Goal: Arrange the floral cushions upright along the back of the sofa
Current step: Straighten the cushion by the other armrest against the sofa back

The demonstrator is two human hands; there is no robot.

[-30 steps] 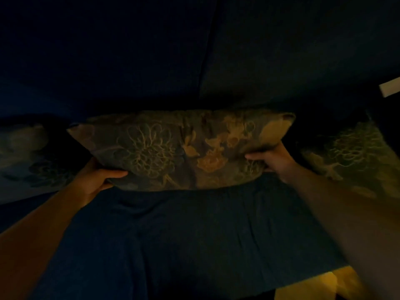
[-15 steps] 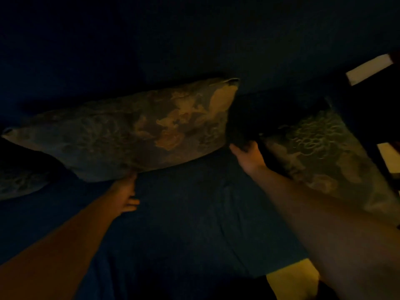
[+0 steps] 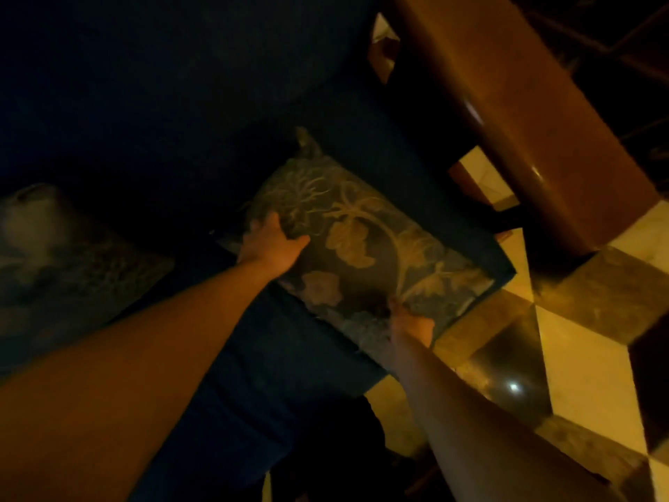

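Dark blue sofa (image 3: pixel 275 360) in dim light, bearing a floral cushion (image 3: pixel 365 248) at its right end, against the armrest. Left hand (image 3: pixel 271 244) grips the cushion's upper left edge; right hand (image 3: pixel 412 326) grasps its lower edge. A second floral cushion (image 3: pixel 61 255) lies well apart at left.

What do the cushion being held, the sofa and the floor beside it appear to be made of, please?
Cushion: woven fabric, seemingly, matte, with a pale floral pattern.
Sofa: dark blue cloth, matte and softly creased; the dim light hides its weave.
Floor: hard polished tiles, perhaps stone or ceramic, in pale and dark squares, with a bright light reflection.
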